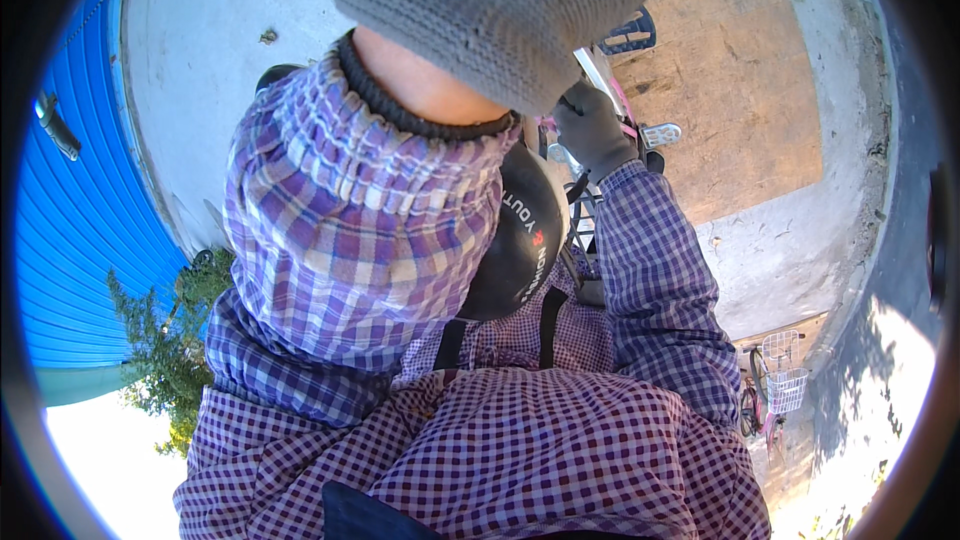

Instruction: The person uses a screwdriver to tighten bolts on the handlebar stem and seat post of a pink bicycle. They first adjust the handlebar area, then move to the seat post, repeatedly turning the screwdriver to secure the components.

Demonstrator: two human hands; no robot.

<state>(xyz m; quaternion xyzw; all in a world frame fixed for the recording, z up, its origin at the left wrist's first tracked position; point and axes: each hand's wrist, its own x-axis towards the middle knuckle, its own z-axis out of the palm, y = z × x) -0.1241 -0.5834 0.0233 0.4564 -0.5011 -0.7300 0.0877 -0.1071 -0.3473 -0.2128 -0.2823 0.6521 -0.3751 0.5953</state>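
My left hand (490, 10), in a grey knitted glove, is raised very close at the top. Its fingers do not show clearly, and the glove covers part of the bicycle behind it. Beyond it, my right hand (596, 132), also gloved in grey, is closed beside the pink-and-white bicycle frame (597, 65). What it grips is hidden. A black bicycle saddle (515, 240) sits below the left wrist, partly covered by the checked sleeve. A black pedal (630, 32) shows past the frame, and a silver metal pedal (660, 135) sticks out right of my right hand.
A brown board (730, 80) lies on the pale concrete (220, 20). Blue corrugated sheeting (70, 260) rises at left above a green bush (175, 325). At the lower right stands another pink bicycle with a white wire basket (786, 390).
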